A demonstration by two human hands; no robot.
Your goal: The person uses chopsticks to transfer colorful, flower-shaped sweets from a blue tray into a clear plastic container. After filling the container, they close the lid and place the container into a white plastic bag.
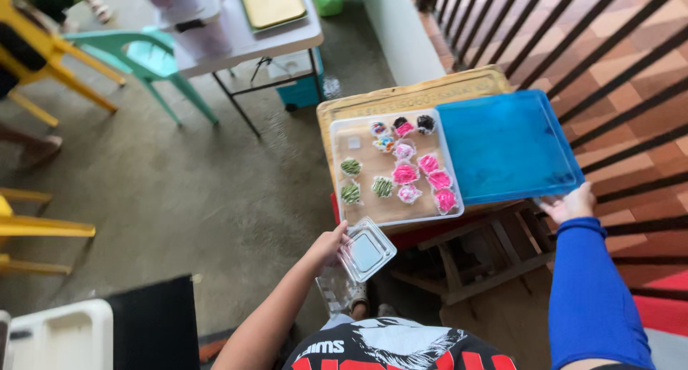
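Observation:
My left hand (327, 245) holds a small clear plastic clamshell box (366, 252) just below the near edge of a clear tray (344, 137). That tray carries several small decorated treats, pink ones (405, 174) and green-striped ones (351, 193), with dark ones at the far end. My right hand (571, 204), in a blue sleeve (589, 291), grips the near right corner of a blue tray lid (507, 144) lying beside the clear tray. Both rest on a small wooden table (401, 96).
A wooden stool frame (479, 252) stands under the table's near side. Dark railing bars (573, 33) run along the right. On the left are a teal chair (147, 58), yellow chairs (43, 226), a folding table (244, 33) and a white tray (61, 334).

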